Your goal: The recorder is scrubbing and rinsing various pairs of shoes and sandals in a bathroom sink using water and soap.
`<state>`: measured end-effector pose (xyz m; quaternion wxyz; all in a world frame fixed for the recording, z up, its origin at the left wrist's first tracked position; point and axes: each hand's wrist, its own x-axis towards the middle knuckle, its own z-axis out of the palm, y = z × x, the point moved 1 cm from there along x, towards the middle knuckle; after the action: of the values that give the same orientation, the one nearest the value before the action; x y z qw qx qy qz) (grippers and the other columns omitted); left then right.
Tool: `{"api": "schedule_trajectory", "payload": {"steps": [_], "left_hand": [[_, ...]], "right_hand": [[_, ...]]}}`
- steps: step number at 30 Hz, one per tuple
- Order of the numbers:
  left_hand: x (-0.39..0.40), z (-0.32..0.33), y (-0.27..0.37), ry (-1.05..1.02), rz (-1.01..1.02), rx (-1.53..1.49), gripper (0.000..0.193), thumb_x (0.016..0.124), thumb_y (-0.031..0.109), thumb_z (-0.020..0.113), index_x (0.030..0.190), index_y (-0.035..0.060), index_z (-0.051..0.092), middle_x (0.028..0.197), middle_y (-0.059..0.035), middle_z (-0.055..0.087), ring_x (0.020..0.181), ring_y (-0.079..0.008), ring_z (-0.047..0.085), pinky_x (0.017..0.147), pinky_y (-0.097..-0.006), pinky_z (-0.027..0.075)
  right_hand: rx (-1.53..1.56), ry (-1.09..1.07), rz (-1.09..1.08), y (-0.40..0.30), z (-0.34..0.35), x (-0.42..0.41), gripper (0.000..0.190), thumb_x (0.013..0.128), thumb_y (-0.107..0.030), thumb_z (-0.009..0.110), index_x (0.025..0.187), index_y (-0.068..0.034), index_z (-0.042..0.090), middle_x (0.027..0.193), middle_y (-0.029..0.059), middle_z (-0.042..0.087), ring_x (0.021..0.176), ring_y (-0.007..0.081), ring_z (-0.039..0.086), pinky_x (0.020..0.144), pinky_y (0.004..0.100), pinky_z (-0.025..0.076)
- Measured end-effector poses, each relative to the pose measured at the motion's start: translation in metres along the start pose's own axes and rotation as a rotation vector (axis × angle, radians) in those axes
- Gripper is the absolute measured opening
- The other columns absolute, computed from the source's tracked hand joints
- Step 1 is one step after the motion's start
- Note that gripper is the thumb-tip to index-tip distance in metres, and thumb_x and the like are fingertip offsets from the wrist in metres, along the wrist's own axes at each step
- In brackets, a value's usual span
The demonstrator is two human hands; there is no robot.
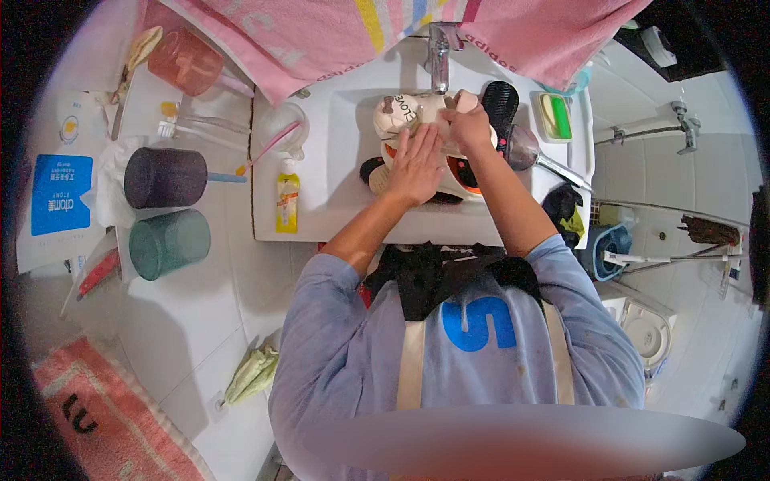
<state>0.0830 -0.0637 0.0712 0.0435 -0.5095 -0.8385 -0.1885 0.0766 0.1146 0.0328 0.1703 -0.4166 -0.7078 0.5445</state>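
Beneath the tap, a cream slipper point(394, 114) with printed lettering and a brown bow motif lies in the white washbasin point(346, 225). My left hand point(420, 161) rests flat on its pale upper, fingers stretched out. My right hand point(468, 127) is closed around a cream part beside it, seemingly of the same slipper. Under my hands lie more pale footwear pieces with an orange and black part point(464, 173); my hands and forearms partly hide them. A black ridged slipper sole point(500, 108) stands against the basin's right side.
Above the basin are a chrome tap point(440, 60) and a hanging pink towel point(301, 36). A yellow bottle point(287, 201) lies left; a metal ladle-like utensil point(523, 147) and a soap dish point(552, 117) lie right. Cups, including a dark cup point(165, 177), line the left wall.
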Motion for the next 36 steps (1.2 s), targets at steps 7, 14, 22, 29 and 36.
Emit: {"api": "schedule_trajectory", "payload": {"steps": [7, 14, 22, 29, 36], "left_hand": [[0.059, -0.024, -0.015, -0.016, -0.15, 0.06, 0.068, 0.078, 0.025, 0.058, 0.134, -0.0068, 0.038, 0.145, -0.0219, 0.031, 0.139, -0.0363, 0.018, 0.114, -0.0512, 0.007], [0.01, 0.002, 0.013, -0.068, -0.02, 0.224, 0.069, 0.073, 0.022, 0.06, 0.132, -0.0068, 0.041, 0.146, -0.0215, 0.029, 0.141, -0.035, 0.015, 0.113, -0.0528, 0.008], [-0.016, 0.007, 0.0, 0.097, 0.067, -0.093, 0.057, 0.071, 0.017, 0.062, 0.123, -0.0029, 0.051, 0.134, -0.0191, 0.042, 0.136, -0.0354, 0.026, 0.112, -0.0537, 0.015], [0.011, 0.036, -0.103, 0.465, -1.111, -0.619, 0.052, 0.083, 0.043, 0.061, 0.111, -0.0001, 0.059, 0.111, -0.0167, 0.058, 0.109, -0.0313, 0.054, 0.095, -0.0538, 0.038], [0.013, 0.019, -0.112, -0.046, -1.13, -1.7, 0.046, 0.084, 0.044, 0.063, 0.112, 0.0081, 0.057, 0.102, -0.0067, 0.062, 0.09, -0.0198, 0.061, 0.076, -0.0402, 0.051]], "right_hand": [[0.09, -0.088, 0.059, -0.003, -0.007, 0.016, 0.03, 0.068, -0.005, 0.075, 0.093, 0.0, 0.059, 0.084, 0.0061, 0.062, 0.073, 0.015, 0.058, 0.064, 0.0304, 0.048], [-0.03, 0.044, -0.063, 0.04, -0.005, 0.025, 0.033, 0.068, -0.007, 0.077, 0.095, 0.0, 0.059, 0.084, 0.0057, 0.062, 0.072, 0.0146, 0.058, 0.062, 0.0297, 0.048], [0.036, -0.055, 0.025, 0.038, -0.004, 0.028, 0.031, 0.068, -0.009, 0.077, 0.093, -0.001, 0.061, 0.085, 0.0054, 0.063, 0.07, 0.0156, 0.059, 0.058, 0.0303, 0.047], [-0.059, -0.329, -0.092, -0.021, -0.006, -0.028, 0.048, 0.067, -0.033, 0.077, 0.099, 0.0, 0.063, 0.092, 0.0106, 0.066, 0.082, 0.0222, 0.064, 0.074, 0.0329, 0.049], [0.288, -0.503, -0.15, -0.039, -0.042, -0.061, 0.023, 0.076, -0.005, 0.071, 0.099, -0.005, 0.065, 0.09, -0.0001, 0.063, 0.081, 0.0085, 0.058, 0.075, 0.0256, 0.047]]}}
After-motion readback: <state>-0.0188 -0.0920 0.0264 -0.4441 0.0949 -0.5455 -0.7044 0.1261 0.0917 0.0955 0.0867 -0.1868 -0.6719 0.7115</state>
